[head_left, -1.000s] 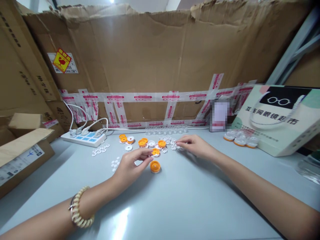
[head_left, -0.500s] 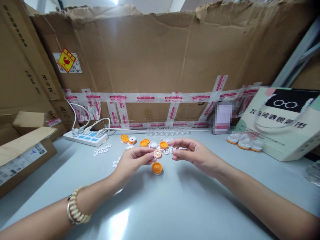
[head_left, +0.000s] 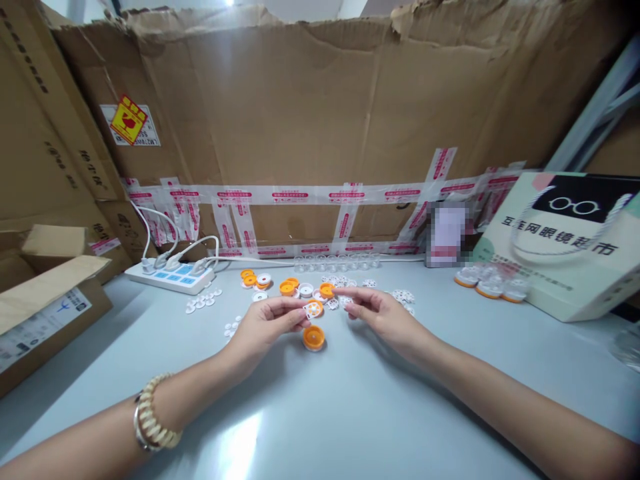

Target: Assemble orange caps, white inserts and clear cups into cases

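Between the thumb and fingers of my left hand [head_left: 277, 319] is a small white spoked disc [head_left: 313, 309], with orange showing through its gaps. Just below it, a round orange cup with a white base [head_left: 314, 338] sits on the table. My right hand [head_left: 383, 317] hovers to the right of the disc, thumb and index finger apart with nothing visible between them. Beyond its fingertips lie another orange cup [head_left: 327, 290], a white ring-shaped cup [head_left: 305, 290] and loose white spoked discs [head_left: 333, 304].
Further orange cups [head_left: 287, 287] and small white round pieces [head_left: 200, 303] lie at the back left, near a white power strip [head_left: 170, 277]. More white discs [head_left: 403, 295] lie right of centre. An open carton [head_left: 45, 327] stands left, a paper bag [head_left: 560, 253] right, a large cardboard box [head_left: 300, 120] behind.
My right hand has dropped slightly, uncovering white discs beyond it. The spoked disc in my left hand has turned slightly. The view has shifted a little.
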The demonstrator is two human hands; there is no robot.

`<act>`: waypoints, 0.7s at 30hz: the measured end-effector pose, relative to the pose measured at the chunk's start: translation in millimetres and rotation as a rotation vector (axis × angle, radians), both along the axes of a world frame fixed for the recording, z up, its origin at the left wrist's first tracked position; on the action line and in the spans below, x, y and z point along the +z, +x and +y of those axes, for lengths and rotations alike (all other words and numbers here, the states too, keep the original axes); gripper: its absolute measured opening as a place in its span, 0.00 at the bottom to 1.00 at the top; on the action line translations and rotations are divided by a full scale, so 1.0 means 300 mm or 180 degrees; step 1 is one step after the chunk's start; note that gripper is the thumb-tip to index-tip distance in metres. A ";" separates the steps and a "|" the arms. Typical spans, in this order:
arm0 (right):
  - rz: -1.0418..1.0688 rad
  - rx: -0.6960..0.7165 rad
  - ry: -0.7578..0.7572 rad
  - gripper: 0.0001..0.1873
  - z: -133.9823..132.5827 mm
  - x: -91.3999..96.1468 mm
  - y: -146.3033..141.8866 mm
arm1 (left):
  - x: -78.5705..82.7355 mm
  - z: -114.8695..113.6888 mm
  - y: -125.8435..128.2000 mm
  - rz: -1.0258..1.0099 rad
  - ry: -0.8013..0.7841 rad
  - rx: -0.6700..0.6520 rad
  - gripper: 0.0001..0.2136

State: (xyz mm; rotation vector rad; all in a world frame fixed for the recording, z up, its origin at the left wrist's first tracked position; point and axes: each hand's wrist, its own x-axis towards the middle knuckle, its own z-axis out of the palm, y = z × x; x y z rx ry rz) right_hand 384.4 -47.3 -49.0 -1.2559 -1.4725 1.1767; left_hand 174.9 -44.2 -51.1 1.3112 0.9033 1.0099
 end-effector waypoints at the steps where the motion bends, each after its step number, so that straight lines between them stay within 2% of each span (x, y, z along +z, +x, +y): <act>1: -0.0064 -0.0010 -0.0044 0.14 0.002 -0.005 -0.002 | -0.001 0.002 0.000 0.0008 -0.0030 0.0004 0.08; 5: 0.0111 -0.0001 -0.0180 0.12 0.001 -0.019 -0.015 | -0.001 0.005 0.001 0.0028 -0.0189 0.0071 0.13; 9: 0.0582 0.0031 -0.0362 0.20 -0.009 -0.026 -0.019 | 0.005 0.004 0.000 0.0034 -0.0177 0.0151 0.15; 12: 0.0600 0.0093 -0.0378 0.23 -0.017 -0.020 -0.017 | 0.012 0.002 -0.003 0.0045 -0.0124 0.0141 0.15; 16: 0.0549 0.0036 -0.0219 0.22 -0.024 0.007 -0.018 | 0.036 -0.005 -0.004 0.0093 0.0036 0.0018 0.14; 21: 0.0635 0.0046 0.0073 0.18 -0.027 0.078 -0.018 | 0.092 -0.004 0.008 0.0297 0.0127 -0.0126 0.13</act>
